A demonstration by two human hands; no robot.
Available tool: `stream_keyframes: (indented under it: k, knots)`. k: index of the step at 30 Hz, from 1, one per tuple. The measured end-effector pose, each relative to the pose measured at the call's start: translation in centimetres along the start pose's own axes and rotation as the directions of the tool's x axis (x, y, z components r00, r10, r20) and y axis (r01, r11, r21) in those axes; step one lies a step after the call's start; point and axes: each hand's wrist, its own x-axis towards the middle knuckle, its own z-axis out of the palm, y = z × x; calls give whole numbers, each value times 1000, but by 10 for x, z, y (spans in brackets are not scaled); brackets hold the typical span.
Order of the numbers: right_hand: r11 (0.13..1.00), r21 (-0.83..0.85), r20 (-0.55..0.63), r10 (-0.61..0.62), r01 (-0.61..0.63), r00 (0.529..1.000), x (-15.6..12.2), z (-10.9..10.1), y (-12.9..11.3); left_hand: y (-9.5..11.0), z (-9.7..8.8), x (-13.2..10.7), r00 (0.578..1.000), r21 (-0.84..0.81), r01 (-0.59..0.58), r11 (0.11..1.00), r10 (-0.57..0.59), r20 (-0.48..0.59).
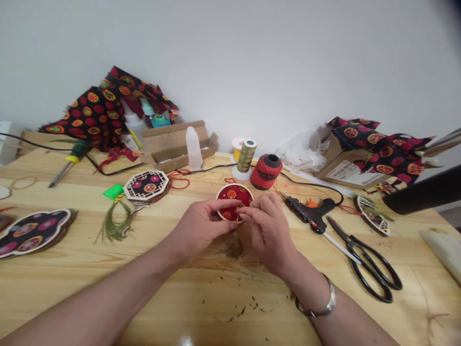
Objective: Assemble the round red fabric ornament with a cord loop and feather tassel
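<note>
"Work surface?"

"A light pine plank table (173, 298) is carrying everything, with dark fibre clippings scattered near its front edge."

"State of the hands?"

"The person's left hand (200, 223) is mostly closed and gripping the piece, its fingers (223, 205) lying across the face. The right hand (268, 230) is nearly closed, its fingertips (245, 214) pinching at the piece's lower right edge. What they are pinching is too small to tell."

"Items nearby?"

"Black-handled steel scissors (367, 264) are lying to the right. A black hot-glue gun (309, 211) is resting between them and the hands, its nozzle pointing toward the upper left."

"Position and orientation of the piece?"

"A round red fabric-covered disc with a pale rim (235, 202) is being held at the middle of the table, just above the surface. It is standing tilted, its face turned toward the person. Being circular, it is showing no long axis."

"Anything below it?"

"A wispy green fibre tassel (234, 247) is hanging just beneath it, pointing down toward the table."
</note>
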Motion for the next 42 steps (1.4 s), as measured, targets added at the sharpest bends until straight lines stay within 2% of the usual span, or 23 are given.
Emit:
stream_keyframes:
  k: [6,16,21,25,32,42]
  knots:
    - [998,29,33,57,-58,998,-2,0,0,0,0,0,1000,-11,6,1000,-6,-3]
    - [999,32,18,42,-42,999,-2,2,3,-2,1,0,1000,-34,12,999,-12,-8]
    - [998,15,57,63,-64,996,-1,1,2,-2,1,-1,1000,-41,13,999,-14,-11]
    - [999,-22,73,31,-30,997,1,1,2,-2,1,-1,1000,-33,3,999,-3,-3]
    - [986,-124,100,-96,108,990,4,0,1,-5,2,0,1000,-27,8,1000,-7,29]
    - [968,-234,187,-41,85,982,1,2,3,-8,3,1,999,-31,-12,999,13,46]
